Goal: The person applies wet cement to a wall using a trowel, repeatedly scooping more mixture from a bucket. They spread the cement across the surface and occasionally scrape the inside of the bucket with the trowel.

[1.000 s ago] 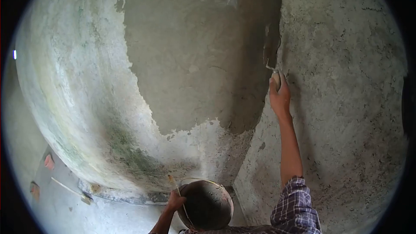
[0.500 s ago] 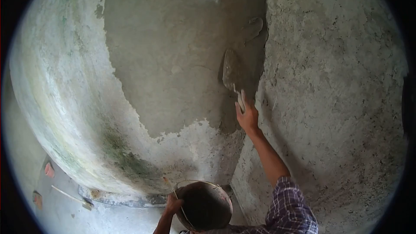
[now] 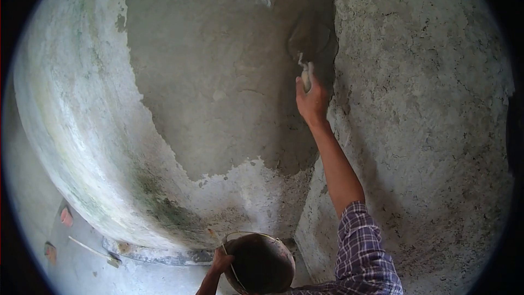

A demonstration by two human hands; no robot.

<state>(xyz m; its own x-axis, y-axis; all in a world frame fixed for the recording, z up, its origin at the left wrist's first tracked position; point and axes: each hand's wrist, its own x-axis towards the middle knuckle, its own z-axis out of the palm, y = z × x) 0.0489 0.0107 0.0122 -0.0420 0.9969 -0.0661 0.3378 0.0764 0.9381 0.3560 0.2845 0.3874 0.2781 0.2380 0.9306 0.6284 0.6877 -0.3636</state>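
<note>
My right hand (image 3: pixel 313 98) is closed around the handle of a trowel (image 3: pixel 305 41), whose blade lies against the dark wet plaster (image 3: pixel 207 71) near the wall corner. The blade is hard to tell from the plaster around it. Low in the view, my left hand (image 3: pixel 221 261) grips the left rim of a bucket (image 3: pixel 262 265), with a thin stick-like thing beside the fingers. The bucket's wire handle stands over its top edge, and its inside is dark.
A rough grey wall (image 3: pixel 426 104) meets the plastered one at the right. Pale old wall (image 3: pixel 82 120) curves down the left. On the floor at lower left are a reddish cup-like object (image 3: pixel 66 217), a reddish block (image 3: pixel 50 252) and a long-handled tool (image 3: pixel 93 250).
My right hand and the trowel have moved up the plaster, closer to the top of the corner. My left hand still holds the bucket, almost in the same place.
</note>
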